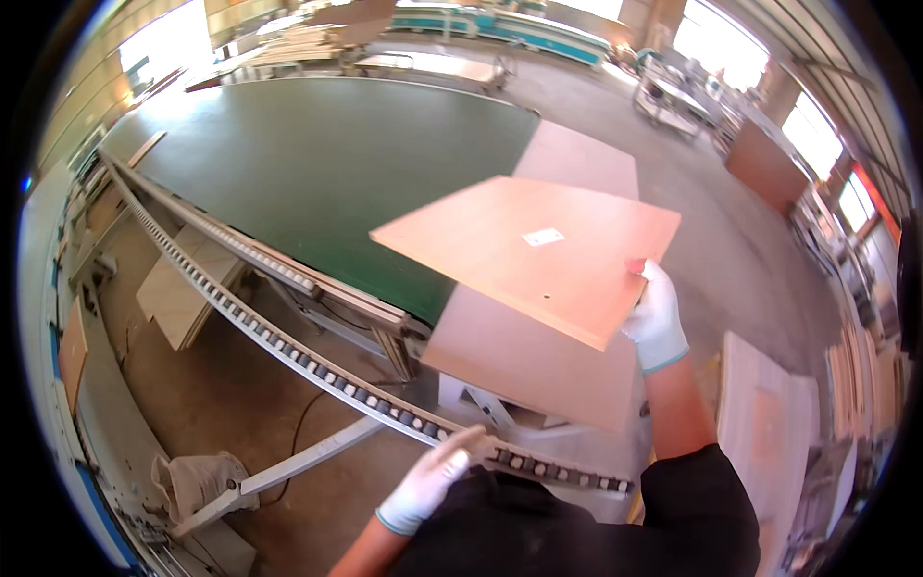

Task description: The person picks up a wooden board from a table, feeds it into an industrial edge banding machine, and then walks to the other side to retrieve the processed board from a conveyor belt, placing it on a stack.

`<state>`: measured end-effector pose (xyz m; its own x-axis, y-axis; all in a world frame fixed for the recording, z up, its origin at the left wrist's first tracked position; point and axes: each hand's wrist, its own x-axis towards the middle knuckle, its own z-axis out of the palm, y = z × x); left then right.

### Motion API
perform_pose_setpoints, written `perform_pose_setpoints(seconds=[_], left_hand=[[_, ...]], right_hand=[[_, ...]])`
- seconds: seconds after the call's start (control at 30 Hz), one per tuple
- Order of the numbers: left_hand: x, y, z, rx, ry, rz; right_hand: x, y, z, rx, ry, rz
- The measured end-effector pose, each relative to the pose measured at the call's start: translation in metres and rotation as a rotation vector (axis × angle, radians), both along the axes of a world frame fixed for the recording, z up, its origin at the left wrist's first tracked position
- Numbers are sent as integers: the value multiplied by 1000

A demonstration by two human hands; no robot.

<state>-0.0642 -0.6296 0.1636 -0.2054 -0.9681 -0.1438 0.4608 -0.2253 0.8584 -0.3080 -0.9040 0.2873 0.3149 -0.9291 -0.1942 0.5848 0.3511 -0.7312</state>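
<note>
My right hand (658,317), in a white glove with a teal cuff, grips the right edge of a light wooden panel (471,231). Its thumb lies on top, and the fingers beneath are mostly hidden. The panel is tilted over the end of a green conveyor belt (327,154) and a larger flat board (524,348). A white label (544,237) and a small dark hole show on its upper face. Gloved alike, my left hand (423,489) is low in front of me, fingers stretched out beside a roller rail (375,402), with nothing in it.
The roller rail curves along the belt's near side. Left of it are leaning boards (187,288) and a whitish sack (200,483) by a slanting metal leg. Stacked pale panels (769,423) stand at my right. Machinery (500,29) and carts line the far floor.
</note>
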Motion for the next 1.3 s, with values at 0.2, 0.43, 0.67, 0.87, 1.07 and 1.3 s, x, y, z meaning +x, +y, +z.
perform_pose_setpoints(seconds=[0.2, 0.43, 0.67, 0.87, 1.07, 1.3], left_hand=[[68, -48, 8, -5, 560, 526], [143, -11, -7, -139, 496, 607], [124, 83, -77, 178, 649, 888], [134, 182, -123, 212, 842, 1308], [129, 305, -139, -64, 750, 1704], [90, 412, -120, -191, 808, 2037]], right_hand=[[-35, 74, 26, -95, 90, -92], [-34, 133, 65, -327, 342, 16], [17, 136, 64, -505, 452, 594], [58, 169, -3, -623, 377, 983], [126, 189, -46, -488, 459, 1147], [204, 237, -130, -434, 366, 1147]])
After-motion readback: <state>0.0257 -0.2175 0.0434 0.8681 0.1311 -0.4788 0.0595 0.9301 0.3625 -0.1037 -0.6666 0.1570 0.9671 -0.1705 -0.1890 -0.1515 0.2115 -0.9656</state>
